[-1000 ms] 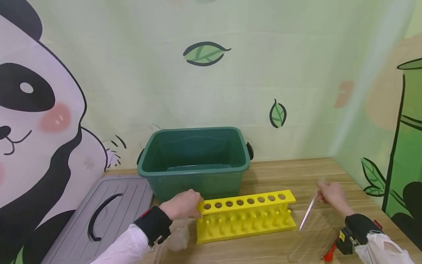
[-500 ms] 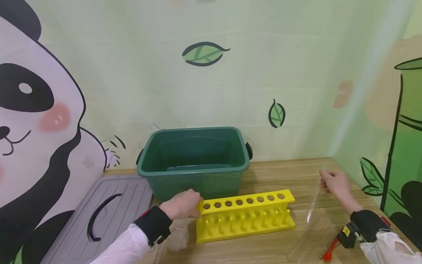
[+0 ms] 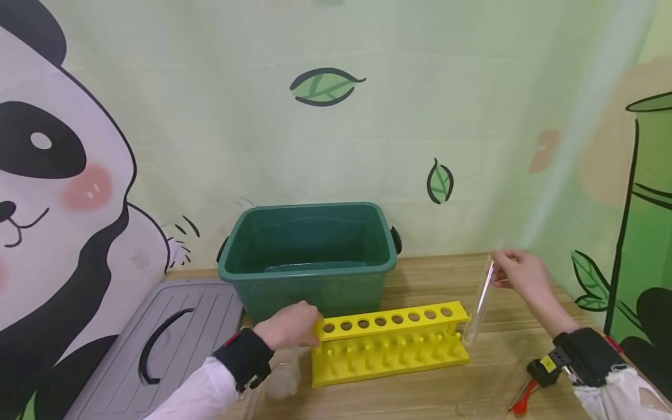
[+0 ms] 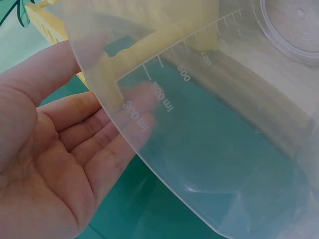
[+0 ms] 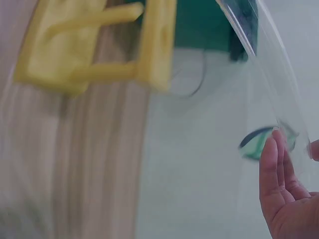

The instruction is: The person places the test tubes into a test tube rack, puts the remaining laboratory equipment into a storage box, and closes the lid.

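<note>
A yellow test tube rack (image 3: 391, 344) stands upright, its row of holes above a row of pegs. My left hand (image 3: 291, 325) holds its left end between thumb and fingers; in the left wrist view, a clear measuring cup (image 4: 214, 134) with millilitre marks partly covers these fingers. My right hand (image 3: 520, 277) pinches a clear test tube (image 3: 480, 300) near its top. Tilted, the tube hangs with its lower end beside the rack's right end. In the right wrist view, the tube (image 5: 269, 64) runs up from my fingertips (image 5: 271, 149).
Behind the rack stands a green bin (image 3: 310, 271). A grey lid (image 3: 199, 344) with a black handle lies at left. Near the front right are faint clear objects (image 3: 485, 385) and a thin tool with a red end (image 3: 521, 403). A printed cloth hangs behind the table.
My right hand has raised the test tube off the table's right side and brought its lower end toward the rack's right end. The left hand and rack have stayed put.
</note>
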Available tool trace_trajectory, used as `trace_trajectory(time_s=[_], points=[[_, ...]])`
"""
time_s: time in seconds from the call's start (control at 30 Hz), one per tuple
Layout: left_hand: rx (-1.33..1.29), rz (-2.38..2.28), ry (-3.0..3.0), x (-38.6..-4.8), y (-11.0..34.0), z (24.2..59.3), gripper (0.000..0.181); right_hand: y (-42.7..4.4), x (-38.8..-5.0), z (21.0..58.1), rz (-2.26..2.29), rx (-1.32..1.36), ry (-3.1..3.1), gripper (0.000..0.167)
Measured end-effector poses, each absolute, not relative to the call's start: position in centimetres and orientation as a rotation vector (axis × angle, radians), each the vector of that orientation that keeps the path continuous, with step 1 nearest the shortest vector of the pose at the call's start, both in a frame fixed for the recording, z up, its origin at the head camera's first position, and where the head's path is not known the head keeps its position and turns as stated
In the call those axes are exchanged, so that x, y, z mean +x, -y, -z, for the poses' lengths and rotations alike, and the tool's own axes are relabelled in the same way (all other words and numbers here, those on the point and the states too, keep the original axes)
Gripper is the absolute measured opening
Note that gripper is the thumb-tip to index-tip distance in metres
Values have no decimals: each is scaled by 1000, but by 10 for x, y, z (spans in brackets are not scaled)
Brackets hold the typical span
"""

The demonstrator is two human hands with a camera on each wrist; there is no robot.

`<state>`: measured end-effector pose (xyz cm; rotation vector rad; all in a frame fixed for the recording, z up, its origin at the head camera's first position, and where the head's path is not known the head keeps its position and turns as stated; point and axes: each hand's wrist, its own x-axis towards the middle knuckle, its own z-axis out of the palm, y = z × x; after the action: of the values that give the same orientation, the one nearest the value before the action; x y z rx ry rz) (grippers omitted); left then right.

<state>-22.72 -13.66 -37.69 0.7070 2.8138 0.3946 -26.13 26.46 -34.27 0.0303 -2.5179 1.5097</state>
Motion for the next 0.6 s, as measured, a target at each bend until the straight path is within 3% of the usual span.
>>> trace_trajectory(time_s=[0.6], points=[[660,-431,-2772,-229,138,376,37,-179,-241,297,-1653,470,2224,32]])
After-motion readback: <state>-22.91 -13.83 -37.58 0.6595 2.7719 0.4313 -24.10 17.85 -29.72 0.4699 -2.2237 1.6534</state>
